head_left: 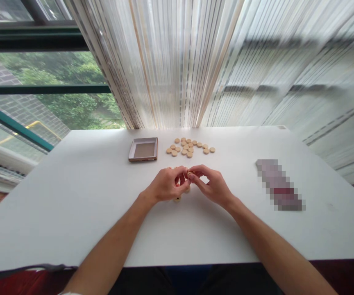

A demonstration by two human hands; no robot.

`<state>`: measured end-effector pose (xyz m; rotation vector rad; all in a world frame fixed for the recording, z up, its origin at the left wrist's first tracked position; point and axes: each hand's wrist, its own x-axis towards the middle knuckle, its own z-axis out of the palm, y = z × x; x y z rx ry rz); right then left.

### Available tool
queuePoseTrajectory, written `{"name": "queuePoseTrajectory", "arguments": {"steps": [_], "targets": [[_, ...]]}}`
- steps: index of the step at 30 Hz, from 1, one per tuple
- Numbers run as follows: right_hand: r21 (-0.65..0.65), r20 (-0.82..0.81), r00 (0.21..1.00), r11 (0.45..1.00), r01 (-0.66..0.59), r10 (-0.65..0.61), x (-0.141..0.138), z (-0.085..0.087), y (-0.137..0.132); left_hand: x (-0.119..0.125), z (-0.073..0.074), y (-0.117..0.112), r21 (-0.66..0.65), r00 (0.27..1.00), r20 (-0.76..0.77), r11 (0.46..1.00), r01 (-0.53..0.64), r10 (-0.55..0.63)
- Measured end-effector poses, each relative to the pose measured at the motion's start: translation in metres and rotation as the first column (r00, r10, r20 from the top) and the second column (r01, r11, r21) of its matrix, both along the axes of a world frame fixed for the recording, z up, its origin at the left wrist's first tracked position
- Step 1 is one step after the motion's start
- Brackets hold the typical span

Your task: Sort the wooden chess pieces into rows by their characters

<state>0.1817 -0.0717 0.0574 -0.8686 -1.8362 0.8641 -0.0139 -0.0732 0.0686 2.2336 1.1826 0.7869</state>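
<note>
Over the middle of the white table (81,205), my two hands meet at the fingertips. Between thumb and index finger my right hand (212,184) pinches a small round wooden disc (190,173). My left hand (166,184) is curled in from the other side, its index fingertip against the same disc; whether it pinches another one is hidden. Below the hands lie more wooden discs, partly covered by my fingers. One disc (177,199) nearest me bears a dark mark, and red marks show on another between my left fingers.
Several plain wooden discs (189,155) lie loosely grouped beyond my hands. Left of them sits a shallow open box (130,157) with a brown bottom. A pixelated flat object (280,186) rests at the right. String curtains (171,61) and a window border the table's far edge.
</note>
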Motion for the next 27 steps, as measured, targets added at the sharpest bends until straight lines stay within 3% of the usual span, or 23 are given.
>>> {"name": "queuePoseTrajectory", "arguments": {"steps": [27], "targets": [[-0.055,0.084,0.996,0.998,0.044,-0.039,0.0025,-0.0032,0.0002,0.0003,-0.0072,0.0030,0.019,0.995,0.059,0.997,-0.081,0.080]]}}
